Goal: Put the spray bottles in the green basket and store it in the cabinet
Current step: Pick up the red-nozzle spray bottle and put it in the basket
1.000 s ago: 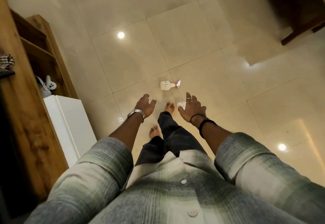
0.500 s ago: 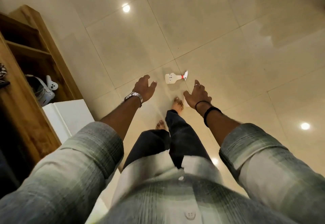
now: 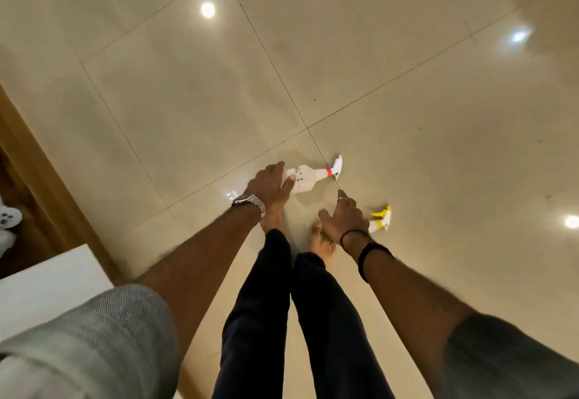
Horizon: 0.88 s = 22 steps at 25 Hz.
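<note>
Both hands reach down toward the tiled floor (image 3: 188, 100) as I bend over two spray bottles. My left hand (image 3: 269, 183) is spread, fingers loose, its thumb lying over the base of the red-collared spray bottle (image 3: 308, 177); whether it has truly gripped the bottle I cannot tell. My right hand (image 3: 343, 218) hangs open with fingers apart and holds nothing, poised just beside the yellow-triggered spray bottle (image 3: 380, 220), whose body it mostly hides.

By my reckoning the job has barely begun: both bottles lie on the tiles, no green basket shows anywhere in view, and only a strip of wooden cabinet (image 3: 40, 185) edges the left of the frame, next to a white box (image 3: 47, 285). Picking up, loading the basket and storing it all look to be ahead.

The red-collared bottle lies flat on its side, its long axis running roughly left to right across the view, base toward my left hand and white trigger head pointing right, near a tile joint. The yellow-triggered bottle's head also points right; its axis is too hidden to judge.
</note>
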Available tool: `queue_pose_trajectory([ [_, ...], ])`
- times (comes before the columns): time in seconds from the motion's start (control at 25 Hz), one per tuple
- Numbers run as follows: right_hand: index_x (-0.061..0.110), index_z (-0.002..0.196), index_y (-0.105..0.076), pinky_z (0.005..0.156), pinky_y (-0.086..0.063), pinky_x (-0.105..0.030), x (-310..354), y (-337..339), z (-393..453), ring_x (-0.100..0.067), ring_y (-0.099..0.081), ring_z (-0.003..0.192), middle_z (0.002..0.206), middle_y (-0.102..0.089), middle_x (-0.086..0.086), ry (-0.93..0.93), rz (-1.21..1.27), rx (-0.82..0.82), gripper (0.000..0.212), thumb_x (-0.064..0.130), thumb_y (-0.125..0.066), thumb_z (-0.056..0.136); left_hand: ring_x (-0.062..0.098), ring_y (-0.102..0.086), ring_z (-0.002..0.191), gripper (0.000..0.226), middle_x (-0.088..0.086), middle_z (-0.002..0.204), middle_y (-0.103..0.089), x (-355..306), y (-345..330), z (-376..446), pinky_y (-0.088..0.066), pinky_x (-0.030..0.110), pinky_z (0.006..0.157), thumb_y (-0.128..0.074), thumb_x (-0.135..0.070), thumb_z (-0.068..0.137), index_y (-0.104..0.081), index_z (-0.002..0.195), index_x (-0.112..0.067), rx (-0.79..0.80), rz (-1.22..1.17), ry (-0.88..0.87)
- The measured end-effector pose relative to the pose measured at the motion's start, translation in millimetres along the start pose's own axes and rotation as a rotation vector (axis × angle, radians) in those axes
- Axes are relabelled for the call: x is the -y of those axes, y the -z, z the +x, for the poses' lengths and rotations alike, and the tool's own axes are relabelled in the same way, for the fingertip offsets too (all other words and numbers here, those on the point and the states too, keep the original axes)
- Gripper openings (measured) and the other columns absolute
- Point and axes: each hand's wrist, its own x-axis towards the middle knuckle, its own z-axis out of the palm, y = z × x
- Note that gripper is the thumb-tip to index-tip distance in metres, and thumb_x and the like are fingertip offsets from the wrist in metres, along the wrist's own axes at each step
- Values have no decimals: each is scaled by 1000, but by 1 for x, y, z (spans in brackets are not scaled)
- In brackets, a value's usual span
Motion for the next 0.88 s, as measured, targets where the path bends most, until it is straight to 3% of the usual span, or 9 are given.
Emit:
queue_pose_trajectory([
  [0.12, 17, 157, -21, 111, -35, -51, 6, -33, 65, -37, -41, 138, 155, -35, -10, -49, 130, 25, 78, 45, -52, 92, 36, -42, 138, 58, 15, 156, -39, 23, -36, 60, -42, 48, 107, -31, -45, 104, -33, 150, -11, 29, 31, -32],
  [0.28, 13, 157, -23, 112, -36, -44, 17, -68, 136, -36, -41, 141, 158, -34, -14, -189, 461, 14, 75, 43, -50, 93, 29, -1, 157, 68, 12, 169, -5, 41, -76, 124, -24, 48, 121, -25, -52, 102, -19, 156, -12, 16, 108, -115],
  [0.36, 11, 154, -28, 112, -39, -44, 22, -79, 169, -36, -44, 138, 156, -38, -14, -324, 659, 34, 72, 47, -47, 94, 29, 7, 157, 71, 10, 169, 0, 44, -96, 156, -18, 49, 124, -21, -54, 102, -13, 158, -12, 28, 144, -119],
  [0.48, 16, 147, -41, 102, -50, -53, 27, -88, 209, -32, -51, 124, 142, -49, -6, -524, 958, 156, 66, 56, -42, 94, 31, -4, 156, 73, 11, 168, -10, 37, -119, 190, -16, 48, 126, -16, -57, 101, -11, 158, -12, 155, 125, -57],
  [0.6, 24, 127, -61, 92, -58, -49, 38, -95, 228, -25, -53, 120, 131, -57, 2, -554, 1220, 314, 60, 66, -51, 87, 36, -40, 138, 71, 18, 148, -45, 31, -125, 208, -35, 52, 114, -10, -60, 99, -37, 142, -10, 296, 78, 21],
  [0.72, 20, 110, -65, 83, -62, -43, 46, -98, 223, -26, -63, 115, 122, -67, -5, -514, 1286, 265, 48, 59, -64, 82, 37, -54, 120, 65, 19, 129, -57, 24, -116, 203, -42, 51, 104, -13, -56, 101, -50, 123, -7, 256, 10, 78],
  [0.88, 20, 122, -60, 85, -62, -46, 45, -71, 176, -18, -65, 107, 119, -69, -1, -422, 1194, 172, 46, 52, -60, 90, 40, -54, 117, 47, 20, 130, -53, 5, -86, 157, -45, 50, 101, -23, -42, 105, -48, 122, -6, 218, -5, 39],
])
